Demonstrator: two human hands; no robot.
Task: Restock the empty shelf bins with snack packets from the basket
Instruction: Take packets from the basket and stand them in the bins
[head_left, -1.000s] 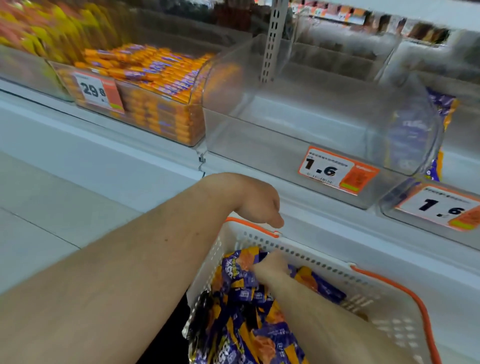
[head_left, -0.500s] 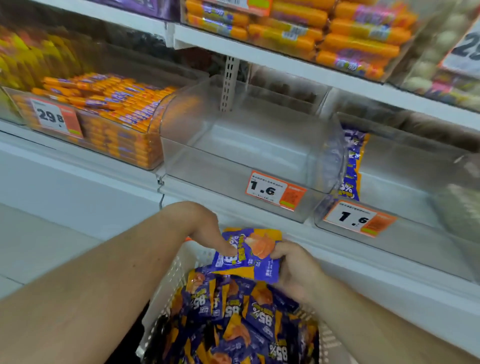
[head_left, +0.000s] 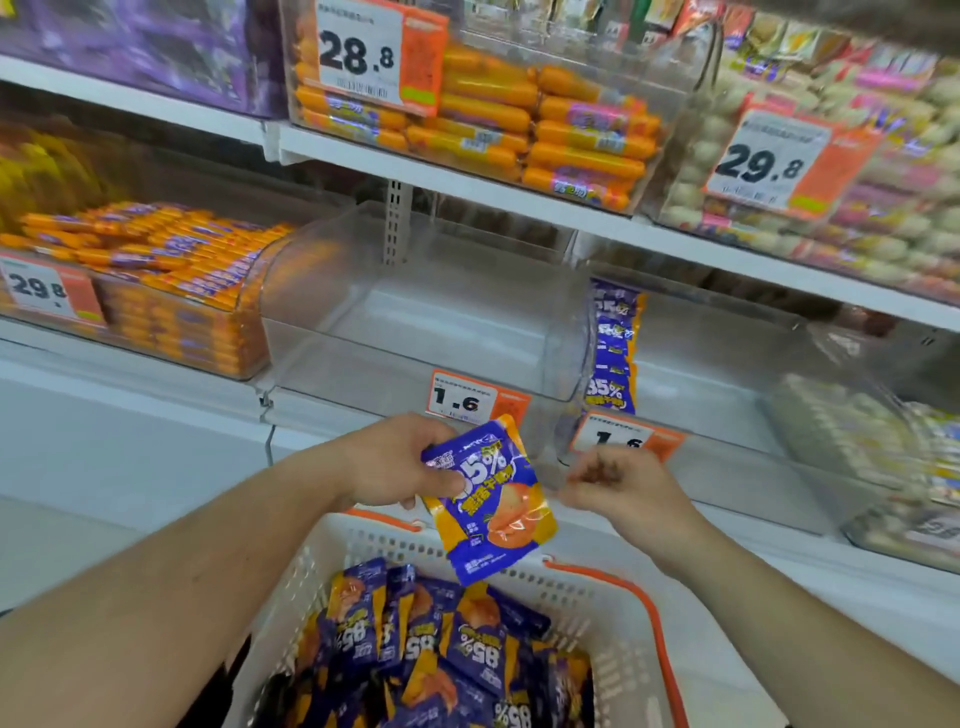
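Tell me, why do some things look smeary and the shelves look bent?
Head view: the packet in the left hand is fairly sharp, but the right hand and the right-side bins are smeared by motion blur; the wide lens makes the shelf edge slant and bow; the clear empty bin shows soft glare.

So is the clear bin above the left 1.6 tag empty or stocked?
Empty: the clear bin shows only bare floor and walls, no packets inside.
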